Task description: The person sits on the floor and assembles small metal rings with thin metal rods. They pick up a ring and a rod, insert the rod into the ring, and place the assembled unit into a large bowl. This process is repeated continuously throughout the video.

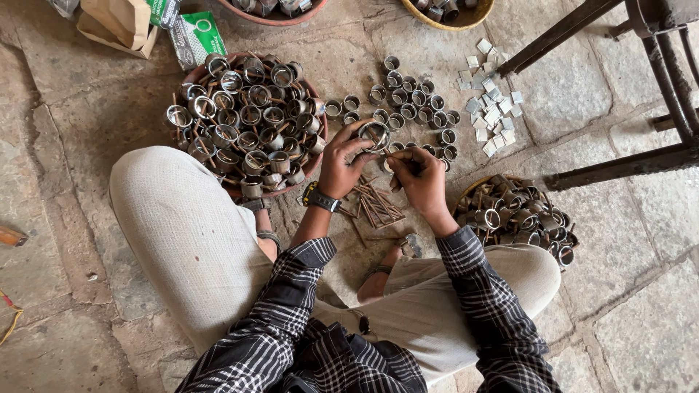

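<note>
A person sits cross-legged on the stone floor [65,167]. The left hand [341,166] is closed around a small metal ring [374,135], held above the floor between the two baskets. The right hand [421,178] is pinched shut on something small beside the ring; what it is cannot be told. A round basket of rings with handles [244,116] lies by the left knee, another basket [517,215] by the right knee. Loose rings [411,102], thin rods [378,207] and small metal squares [491,109] lie ahead.

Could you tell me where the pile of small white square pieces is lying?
The white squares lie on the stone floor upper right, beside the loose metal rings.
</note>
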